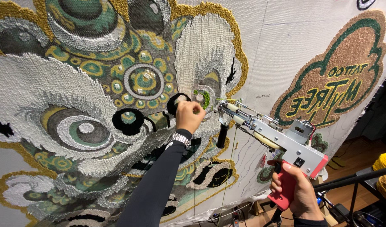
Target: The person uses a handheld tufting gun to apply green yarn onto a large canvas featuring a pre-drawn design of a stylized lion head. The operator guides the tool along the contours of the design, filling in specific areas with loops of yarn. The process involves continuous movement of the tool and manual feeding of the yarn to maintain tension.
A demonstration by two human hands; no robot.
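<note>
A large tufted cloth [54, 84] stretches upright across the view, worked in white, green, gold and black loops, with a smaller brown-and-green patch [340, 63] at its right. The tufting gun [268, 138] points its needle at a small green curl [204, 98] near the middle. The right hand [296, 191] wraps closed around the red grip. The left hand [189, 115] pinches at the pile just beside the needle; keeping those fingertips clear of the tip seems wise. A yellow yarn strand [231, 168] hangs slack below.
</note>
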